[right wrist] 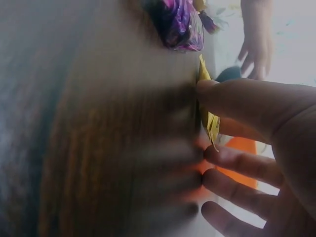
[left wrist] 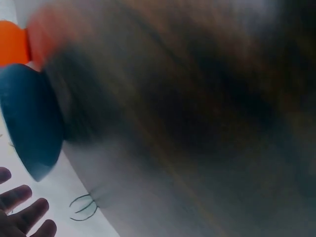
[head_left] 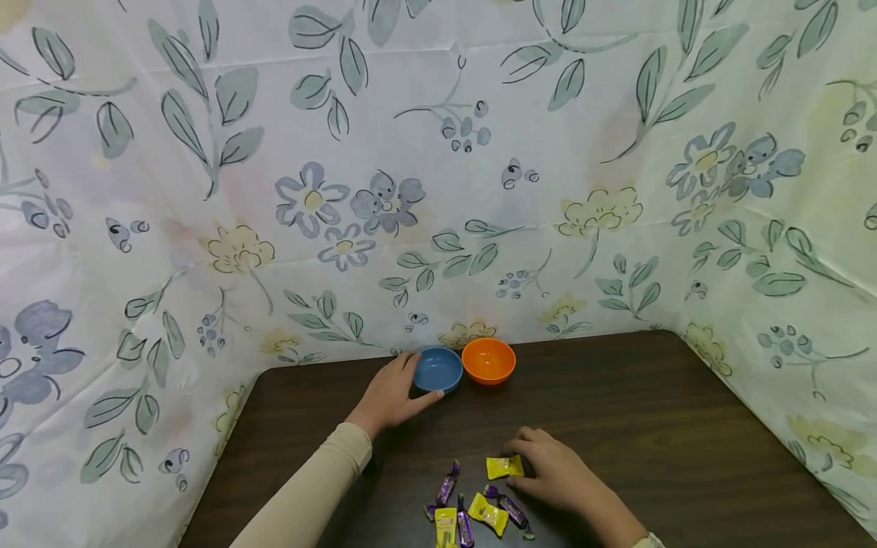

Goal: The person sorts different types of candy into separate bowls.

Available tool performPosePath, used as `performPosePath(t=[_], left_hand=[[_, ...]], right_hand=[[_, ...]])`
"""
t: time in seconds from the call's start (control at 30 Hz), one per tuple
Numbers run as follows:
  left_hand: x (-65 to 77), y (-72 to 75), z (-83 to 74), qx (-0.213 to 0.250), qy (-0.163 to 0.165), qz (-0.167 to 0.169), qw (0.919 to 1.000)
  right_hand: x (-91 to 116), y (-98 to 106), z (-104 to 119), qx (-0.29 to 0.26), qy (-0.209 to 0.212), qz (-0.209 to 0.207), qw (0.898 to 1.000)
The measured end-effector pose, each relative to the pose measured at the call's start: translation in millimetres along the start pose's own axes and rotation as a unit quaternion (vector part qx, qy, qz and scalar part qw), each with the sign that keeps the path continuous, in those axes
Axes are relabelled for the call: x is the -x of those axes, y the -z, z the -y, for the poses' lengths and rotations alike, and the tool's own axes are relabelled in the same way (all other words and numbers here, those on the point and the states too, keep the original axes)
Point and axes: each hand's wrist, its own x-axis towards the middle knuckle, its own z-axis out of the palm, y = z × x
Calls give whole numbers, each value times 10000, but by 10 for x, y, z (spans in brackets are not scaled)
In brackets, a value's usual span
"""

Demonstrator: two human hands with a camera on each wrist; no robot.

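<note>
My left hand (head_left: 393, 392) reaches to the left side of a blue bowl (head_left: 438, 370), fingers at its rim and thumb by its front. In the left wrist view the spread fingers (left wrist: 30, 213) stand just apart from the blue bowl (left wrist: 32, 118). Low over the table, my right hand (head_left: 558, 468) pinches a yellow-wrapped candy (head_left: 503, 466) between thumb and index finger. The right wrist view shows the thumb against the yellow candy's wrapper (right wrist: 213, 126), the other fingers spread beyond it.
Touching the blue bowl on its right is an orange bowl (head_left: 489, 361). Nearer the front edge lie more yellow candies (head_left: 489, 514) and several purple-wrapped candies (head_left: 447, 487). The dark wooden table (head_left: 644, 426) ends at a floral cloth (head_left: 438, 190) behind and at both sides.
</note>
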Motion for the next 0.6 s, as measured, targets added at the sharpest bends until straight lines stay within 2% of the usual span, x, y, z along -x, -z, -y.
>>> performPosePath(t=[0.2,0.37,0.6], left_hand=[[-34,-78,83,-382,78,233,9990],[-60,-127,114,-349,248,393,9983],[-118,-126,106,-411,252,530,9974]], right_hand=[[-35,-33,22,-127,25,68,9999],[-43,-29,44,-115,56,110,9999],[-54,-15,56,-173,99,165,9997]])
